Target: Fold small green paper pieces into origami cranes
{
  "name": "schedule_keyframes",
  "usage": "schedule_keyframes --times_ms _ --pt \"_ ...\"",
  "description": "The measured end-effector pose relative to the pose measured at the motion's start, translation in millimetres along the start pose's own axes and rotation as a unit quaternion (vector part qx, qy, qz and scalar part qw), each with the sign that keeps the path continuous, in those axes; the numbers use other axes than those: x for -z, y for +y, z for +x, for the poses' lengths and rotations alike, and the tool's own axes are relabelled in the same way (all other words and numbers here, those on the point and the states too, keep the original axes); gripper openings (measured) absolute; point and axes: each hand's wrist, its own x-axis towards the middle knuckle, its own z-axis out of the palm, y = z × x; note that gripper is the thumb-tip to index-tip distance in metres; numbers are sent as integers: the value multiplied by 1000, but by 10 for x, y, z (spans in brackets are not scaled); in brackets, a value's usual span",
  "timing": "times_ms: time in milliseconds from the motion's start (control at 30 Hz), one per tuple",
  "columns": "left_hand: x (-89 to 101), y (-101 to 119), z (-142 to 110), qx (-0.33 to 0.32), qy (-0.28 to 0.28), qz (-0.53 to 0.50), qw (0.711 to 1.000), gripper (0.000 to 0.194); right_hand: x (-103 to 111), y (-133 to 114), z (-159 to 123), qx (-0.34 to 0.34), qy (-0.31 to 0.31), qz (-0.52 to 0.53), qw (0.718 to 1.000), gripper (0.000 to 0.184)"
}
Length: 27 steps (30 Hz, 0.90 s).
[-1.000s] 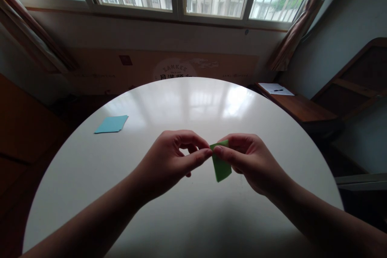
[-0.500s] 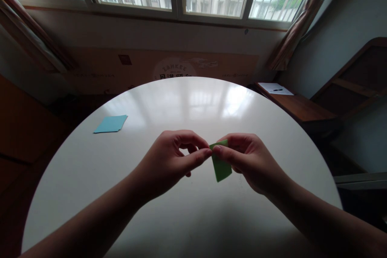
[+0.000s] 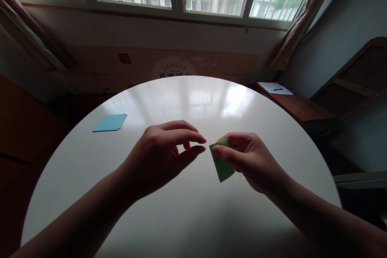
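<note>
A small folded green paper [image 3: 223, 167] hangs above the round white table [image 3: 187, 217], pinched between the thumb and fingers of my right hand [image 3: 248, 161]. My left hand [image 3: 161, 155] hovers just to its left, a small gap away, with thumb and forefinger slightly apart and nothing between them. A light blue paper [image 3: 110, 122] lies flat on the table at the far left.
A wooden side desk [image 3: 298, 107] with a white sheet and a pen [image 3: 275, 88] stands at the right beyond the table. Windows run along the back wall, and curtains hang at both sides.
My left hand has let go of the green paper and drawn back to the left, its fingers parting. My right hand keeps its hold on the paper.
</note>
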Motion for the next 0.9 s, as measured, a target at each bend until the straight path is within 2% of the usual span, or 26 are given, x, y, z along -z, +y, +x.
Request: schedule_keyframes --times_ms 533,900 --pt "-38 -9 -32 -144 13 97 985 11 -10 -14 -13 5 -12 3 1000 10" --pt "-43 -3 -41 -154 8 96 983 14 -16 -3 -3 6 -11 3 1000 6"
